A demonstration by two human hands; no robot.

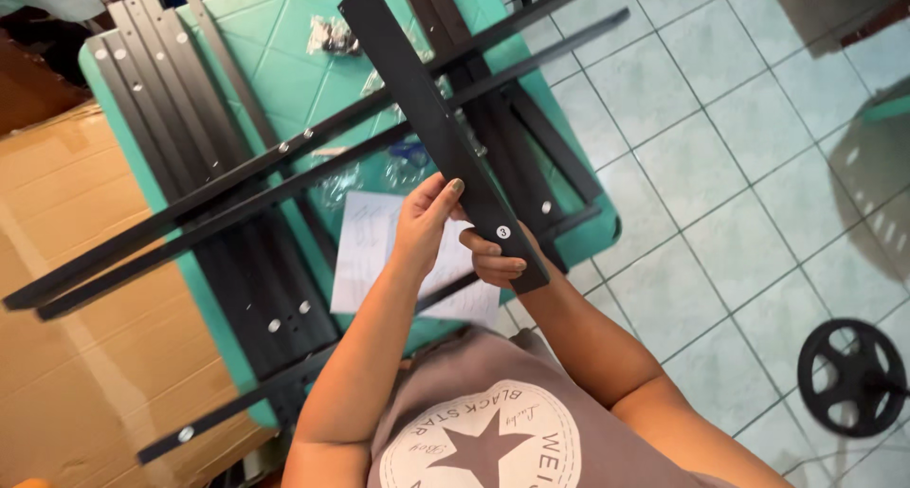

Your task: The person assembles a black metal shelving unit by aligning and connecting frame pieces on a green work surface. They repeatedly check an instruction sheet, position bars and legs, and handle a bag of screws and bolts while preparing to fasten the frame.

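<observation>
Head view: your right hand (498,259) is wrapped round the near end of the flat black bar (438,128), and your left hand (424,221) pinches its edge with curled fingers. The bar runs from the hands up toward 11 o'clock, over the green table (275,33). Risk: its far end hangs above the crossed black rails (284,171); swing it and you could knock them off. The paper sheet (365,237) and plastic bags (332,38) could also slide.
</observation>
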